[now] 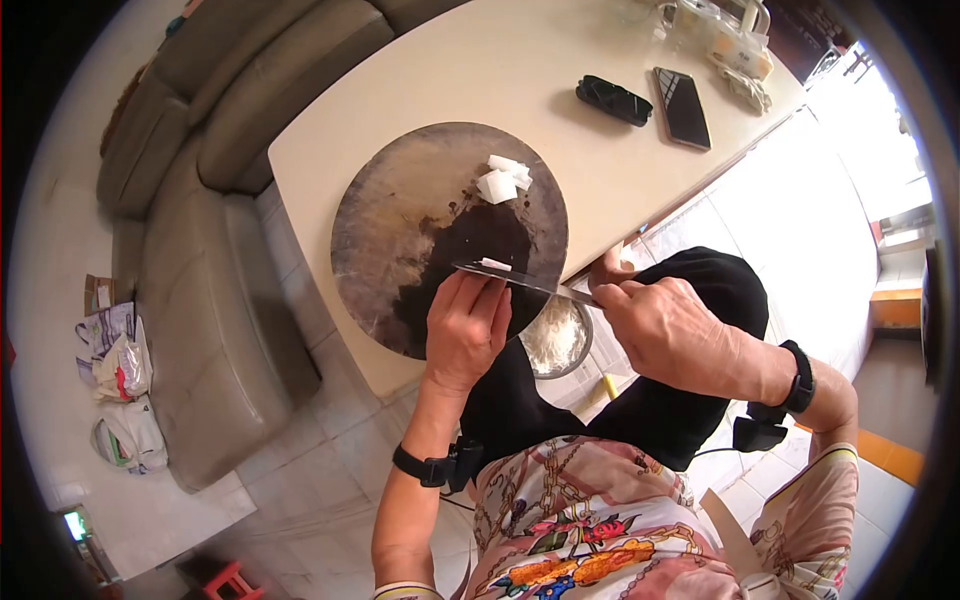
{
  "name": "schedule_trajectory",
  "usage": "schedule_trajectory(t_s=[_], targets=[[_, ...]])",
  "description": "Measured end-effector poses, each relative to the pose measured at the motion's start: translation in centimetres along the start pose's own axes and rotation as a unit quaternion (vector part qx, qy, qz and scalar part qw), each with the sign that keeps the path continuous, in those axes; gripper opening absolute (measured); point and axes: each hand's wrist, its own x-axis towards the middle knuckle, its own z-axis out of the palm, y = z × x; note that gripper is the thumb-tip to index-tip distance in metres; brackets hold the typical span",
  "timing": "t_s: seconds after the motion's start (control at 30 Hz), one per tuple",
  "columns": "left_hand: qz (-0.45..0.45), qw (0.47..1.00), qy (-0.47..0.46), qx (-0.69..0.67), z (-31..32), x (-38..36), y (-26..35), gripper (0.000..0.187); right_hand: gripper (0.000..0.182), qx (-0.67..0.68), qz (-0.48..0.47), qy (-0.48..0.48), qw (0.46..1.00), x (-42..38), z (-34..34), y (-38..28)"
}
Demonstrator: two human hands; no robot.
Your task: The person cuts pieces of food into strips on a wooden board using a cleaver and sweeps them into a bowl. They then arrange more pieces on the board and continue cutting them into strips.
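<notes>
A round dark wooden chopping board (400,215) lies on the near corner of a cream table (560,70). My right hand (665,325) grips the handle of a knife (520,281) whose blade lies flat over the board's near edge. On the blade rests a small white piece (496,265). My left hand (468,328) is next to the blade, fingertips touching its underside and the white piece. Cut white chunks (503,180) sit at the board's far side. Below the table edge stands a metal bowl (560,340) of white shreds.
A black glasses case (613,100) and a phone (682,107) lie on the table's far side, with white items (730,40) at the back. A grey sofa (200,280) curves along the left. Plastic bags (120,390) lie on the tiled floor.
</notes>
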Motion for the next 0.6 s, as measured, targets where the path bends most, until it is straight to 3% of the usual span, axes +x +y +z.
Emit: schedule_trajectory(t_s=[0.27,0.6], targets=[[-0.008,1.0,-0.02,-0.007,-0.1,0.1,0.0,0.016,0.019,-0.052,0.0,-0.044,0.998,0.9,0.9,-1.0],[-0.007,0.999,-0.038,0.001,-0.2,-0.2,-0.2,0.018,0.013,-0.063,-0.068,0.011,0.996,5.7,3.6,-1.4]])
